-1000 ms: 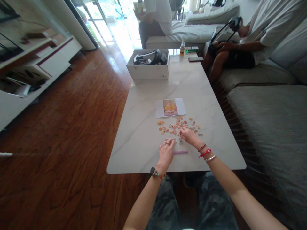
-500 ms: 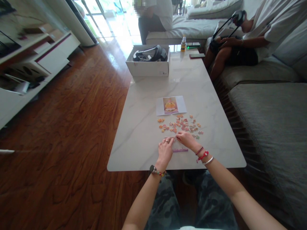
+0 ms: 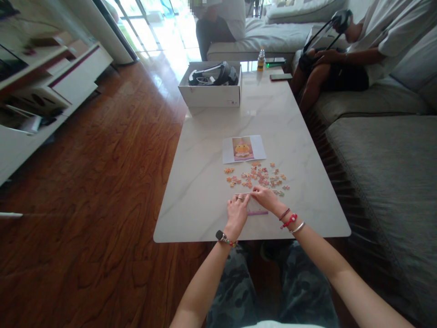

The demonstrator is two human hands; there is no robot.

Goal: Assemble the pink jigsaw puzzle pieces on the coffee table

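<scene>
My left hand (image 3: 236,211) and my right hand (image 3: 266,198) meet near the front edge of a white marble table (image 3: 205,182). Their fingertips pinch together over a short joined strip of puzzle pieces (image 3: 243,196). Whatever lies between the fingertips is too small to name. A purple joined strip (image 3: 257,212) lies just below my right hand. Several loose orange and pink puzzle pieces (image 3: 257,175) are scattered just beyond the hands. Past them lies a reference picture (image 3: 243,149) of an orange character.
A white box (image 3: 211,86) with a black headset in it stands at the table's far end, by a small bottle (image 3: 261,59) and a phone (image 3: 280,77). Two people sit on grey sofas (image 3: 382,150) at the right and back. Wooden floor (image 3: 102,182) lies left.
My right hand drew back from the loose pieces toward my left hand, and the fingertips now meet at the joined strip. The view shifted slightly.
</scene>
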